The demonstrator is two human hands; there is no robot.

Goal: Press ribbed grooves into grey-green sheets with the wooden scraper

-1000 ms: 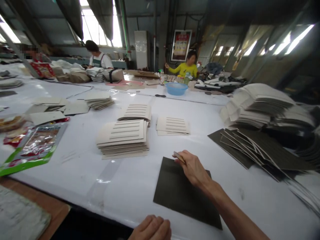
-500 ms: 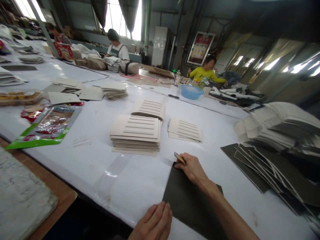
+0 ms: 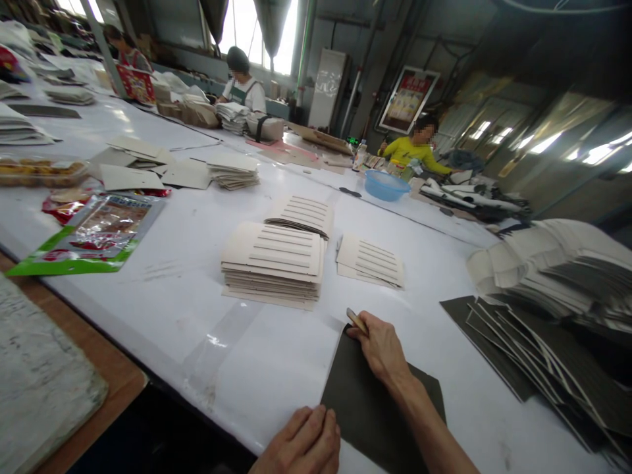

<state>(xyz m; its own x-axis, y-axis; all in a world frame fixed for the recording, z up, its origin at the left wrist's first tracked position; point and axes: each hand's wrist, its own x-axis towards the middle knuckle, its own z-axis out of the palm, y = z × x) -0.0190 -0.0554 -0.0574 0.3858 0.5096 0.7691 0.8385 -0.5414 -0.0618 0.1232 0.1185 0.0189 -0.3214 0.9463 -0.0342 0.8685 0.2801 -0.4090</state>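
A dark sheet (image 3: 365, 401) lies flat on the white table (image 3: 162, 316). My right hand (image 3: 380, 342) rests on its upper part, closed around a small flat tool (image 3: 356, 320) whose pale tip sticks out past the sheet's far corner. My left hand (image 3: 303, 441) lies at the sheet's near left edge, fingers stretched and side by side, holding nothing. Beyond the hands stands a stack of cream pieces with slits (image 3: 271, 263); a second stack (image 3: 301, 214) is behind it, and a few similar pieces (image 3: 370, 260) lie to the right.
Dark sheets (image 3: 523, 349) are fanned out at the right, beside a pile of pale curved pieces (image 3: 567, 263). Snack packaging (image 3: 93, 230) lies at the left. A blue basin (image 3: 386, 185) stands farther back, near a person in yellow (image 3: 409, 151). Other people sit at the back left.
The camera view has shifted slightly, moving the background right. My right hand still grips the tool at the sheet's far corner, and my left hand stays at the near edge.
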